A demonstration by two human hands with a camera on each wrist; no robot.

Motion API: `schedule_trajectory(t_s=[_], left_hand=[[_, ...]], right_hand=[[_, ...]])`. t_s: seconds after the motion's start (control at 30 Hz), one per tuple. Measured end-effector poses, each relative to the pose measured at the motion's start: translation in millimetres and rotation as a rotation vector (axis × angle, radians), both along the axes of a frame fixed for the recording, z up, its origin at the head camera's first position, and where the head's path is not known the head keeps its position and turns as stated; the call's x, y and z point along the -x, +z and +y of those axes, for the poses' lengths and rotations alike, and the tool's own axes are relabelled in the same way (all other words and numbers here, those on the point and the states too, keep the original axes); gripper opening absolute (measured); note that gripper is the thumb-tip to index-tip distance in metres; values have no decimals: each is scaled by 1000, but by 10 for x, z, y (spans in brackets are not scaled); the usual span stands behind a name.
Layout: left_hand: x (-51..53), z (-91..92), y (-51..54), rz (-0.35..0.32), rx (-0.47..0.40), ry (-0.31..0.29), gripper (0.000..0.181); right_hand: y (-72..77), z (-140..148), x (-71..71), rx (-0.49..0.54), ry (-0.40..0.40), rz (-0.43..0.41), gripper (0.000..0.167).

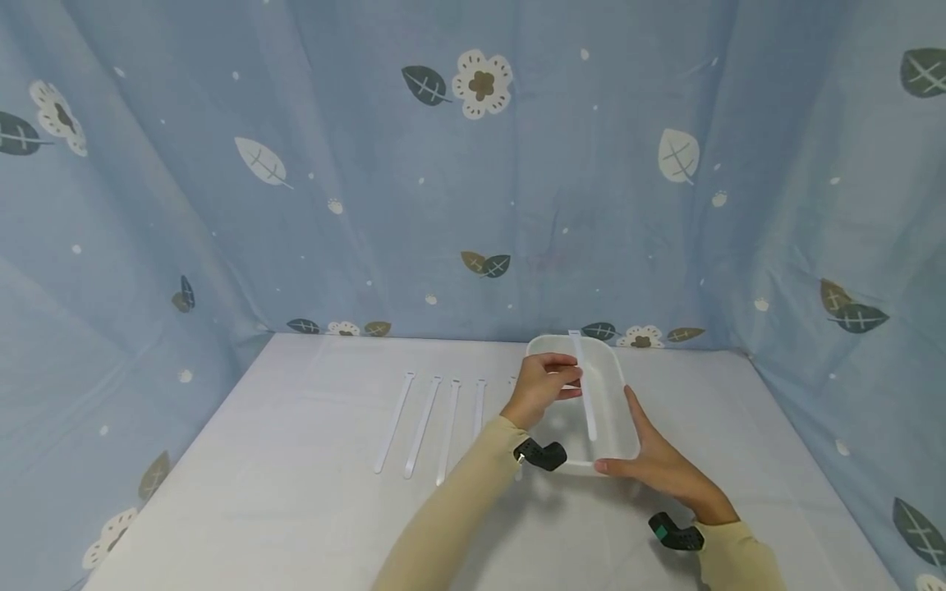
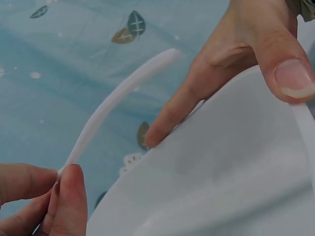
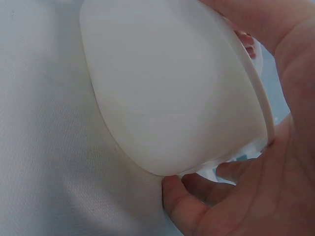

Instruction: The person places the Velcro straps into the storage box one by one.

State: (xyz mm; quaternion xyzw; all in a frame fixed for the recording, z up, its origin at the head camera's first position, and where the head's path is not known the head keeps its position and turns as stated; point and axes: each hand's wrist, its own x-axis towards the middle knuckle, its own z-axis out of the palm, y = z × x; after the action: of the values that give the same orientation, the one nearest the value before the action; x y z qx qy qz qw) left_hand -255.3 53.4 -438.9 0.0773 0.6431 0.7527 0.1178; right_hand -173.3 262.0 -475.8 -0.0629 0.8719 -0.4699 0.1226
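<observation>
A white cable strap with a slotted end (image 1: pixel 587 402) is pinched between the thumb and fingers of my left hand (image 1: pixel 541 387), over a white plastic tray (image 1: pixel 612 410). In the left wrist view the strap (image 2: pixel 108 105) curves up from the fingertips. My right hand (image 1: pixel 665 466) grips the tray at its near right corner, thumb on the near rim and fingers along the right outer side. The right wrist view shows the tray's smooth outer wall (image 3: pixel 167 88), with fingers (image 3: pixel 182 204) spread by its lower edge.
Several similar white straps (image 1: pixel 421 427) lie side by side on the white tabletop (image 1: pixel 296 460), left of the tray; my left arm partly covers some. A blue patterned curtain (image 1: pixel 355 164) hangs behind and beside the table.
</observation>
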Motion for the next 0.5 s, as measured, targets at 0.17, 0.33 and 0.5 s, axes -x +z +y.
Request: schedule_trajectory(t_s=[0.17, 0.33, 0.5], left_hand=[[13, 35, 7, 10, 13, 7, 29], [15, 83, -16, 5, 25, 24, 28], [17, 126, -49, -13, 20, 30, 28]], right_hand=[[-1, 4, 14, 9, 13, 15, 130], [3, 6, 14, 16, 20, 21, 130], [-6, 6, 8, 12, 16, 12, 131]])
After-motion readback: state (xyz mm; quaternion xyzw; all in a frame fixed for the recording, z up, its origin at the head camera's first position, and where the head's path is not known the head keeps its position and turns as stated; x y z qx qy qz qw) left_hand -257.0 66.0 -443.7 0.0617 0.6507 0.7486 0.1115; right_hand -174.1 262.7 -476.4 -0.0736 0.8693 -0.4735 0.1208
